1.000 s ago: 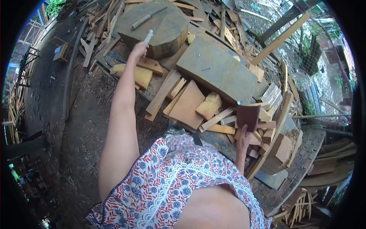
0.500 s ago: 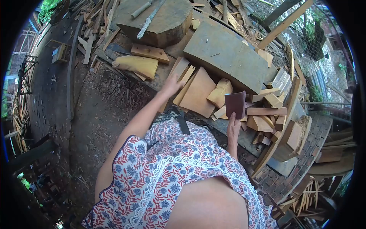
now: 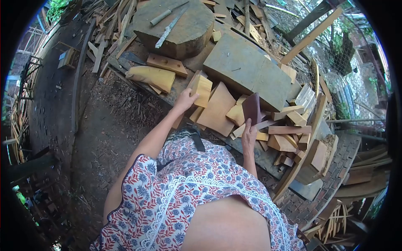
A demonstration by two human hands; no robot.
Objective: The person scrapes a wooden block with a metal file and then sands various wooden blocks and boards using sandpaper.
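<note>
My left hand (image 3: 185,101) grips the lower left edge of a pale yellow wooden block (image 3: 203,90), tilted up among other pieces on the low work surface. My right hand (image 3: 249,136) holds a dark reddish-brown flat piece (image 3: 251,109) upright between thumb and fingers; its material is hard to tell. Between the hands lie a broad light-brown board (image 3: 217,109) and a smaller yellow block (image 3: 237,113), partly covered by the dark piece. Beyond them stands a long grey-topped block (image 3: 251,69).
A round stump (image 3: 180,29) at the back carries a handled tool (image 3: 161,17) and a long narrow blade-like piece (image 3: 169,30). A yellow carved piece (image 3: 153,78) and a holed brown block (image 3: 166,64) lie left. Stacked offcuts (image 3: 289,129) are at right.
My left hand has taken hold of the yellow block and tilted it up. My right hand has shifted slightly left, and the dark piece has turned more edge-on.
</note>
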